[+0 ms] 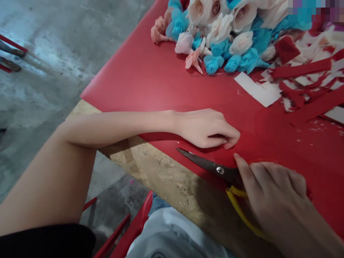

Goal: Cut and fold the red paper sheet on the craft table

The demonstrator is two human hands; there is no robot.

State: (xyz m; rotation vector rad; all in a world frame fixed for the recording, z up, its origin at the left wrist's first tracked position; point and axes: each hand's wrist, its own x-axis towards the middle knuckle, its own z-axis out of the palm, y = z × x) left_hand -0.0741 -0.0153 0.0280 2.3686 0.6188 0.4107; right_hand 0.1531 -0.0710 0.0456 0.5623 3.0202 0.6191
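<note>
My left hand (208,129) rests palm down over the red sheet on the table, its fingers curled inward. Whatever those fingers might hold is hidden beneath them. Just below it lies a pair of scissors (208,164) with dark blades and yellow handles, the tips pointing left and the blades closed together. My right hand (274,193) is closed over the scissors near the handles, the index finger reaching along toward the pivot. Part of the handles is covered by this hand.
Blue, white and pink fabric flowers (215,39) are heaped at the back. Red and white cut strips (309,79) lie piled at the right, near a white scrap (258,89). A bare wooden board edge (150,165) shows at the front, with a red chair (134,229) below.
</note>
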